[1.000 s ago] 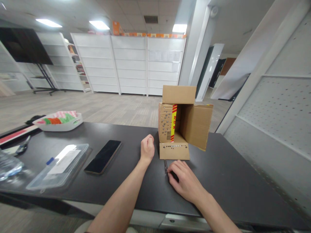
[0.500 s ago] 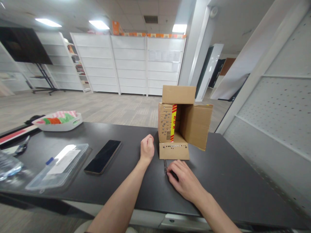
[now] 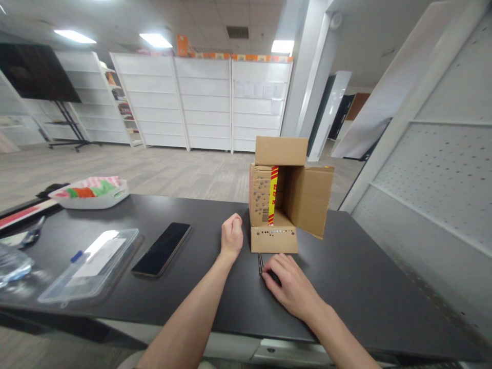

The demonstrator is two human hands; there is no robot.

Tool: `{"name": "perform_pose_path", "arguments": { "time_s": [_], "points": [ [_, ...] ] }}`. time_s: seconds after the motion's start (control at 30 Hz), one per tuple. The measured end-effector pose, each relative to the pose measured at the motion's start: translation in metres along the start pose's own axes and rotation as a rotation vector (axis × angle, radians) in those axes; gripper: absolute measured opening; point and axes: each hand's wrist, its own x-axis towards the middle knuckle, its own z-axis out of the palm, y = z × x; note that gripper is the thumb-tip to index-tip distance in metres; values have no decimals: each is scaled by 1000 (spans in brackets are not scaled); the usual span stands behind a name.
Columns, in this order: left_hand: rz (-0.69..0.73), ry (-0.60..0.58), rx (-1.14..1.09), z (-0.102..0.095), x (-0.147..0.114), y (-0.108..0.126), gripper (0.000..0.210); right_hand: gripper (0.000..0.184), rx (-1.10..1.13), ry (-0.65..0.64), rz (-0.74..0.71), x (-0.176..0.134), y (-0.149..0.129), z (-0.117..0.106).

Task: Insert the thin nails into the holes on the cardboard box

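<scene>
An open cardboard box [image 3: 259, 197] stands on the dark table with its opening facing me and its flaps spread. Small round metal pieces dot its left flap, beside a yellow and red tape strip [image 3: 273, 196]. Along the bottom flap [image 3: 273, 245] runs a row of holes and small round pieces. My left hand [image 3: 232, 234] rests as a closed fist just left of the box; nothing shows in it. Low in front of the bottom flap, my right hand [image 3: 288, 284] is closed on slim metal tweezers [image 3: 260, 262], whose prongs point toward the box. My palm hides their rear part.
On the left lie a black phone [image 3: 162, 249], a clear plastic case [image 3: 90, 266] and crumpled clear plastic [image 3: 13, 264]. A white basket [image 3: 96, 201] holding colourful material sits at the back left. To the right rises a perforated white panel [image 3: 442, 169].
The whole view has shifted very slightly. Both hands, the tweezers and the box keep their places relative to one another.
</scene>
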Motion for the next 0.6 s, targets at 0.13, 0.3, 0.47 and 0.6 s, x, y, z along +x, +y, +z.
{"name": "perform_pose_path", "arguments": {
  "time_s": [0.13, 0.3, 0.47, 0.6],
  "points": [
    [-6, -2, -8, 0, 0, -1, 24, 10, 3, 16, 30, 0, 0, -3],
    [-14, -7, -1, 0, -1, 2, 24, 8, -19, 75, 100, 8, 7, -10],
    [-25, -10, 7, 0, -1, 2, 23, 9, -60, 159, 119, 24, 18, -14],
    [-26, -10, -7, 0, -1, 3, 24, 9, -108, 216, 131, 36, 27, -13]
  ]
}}
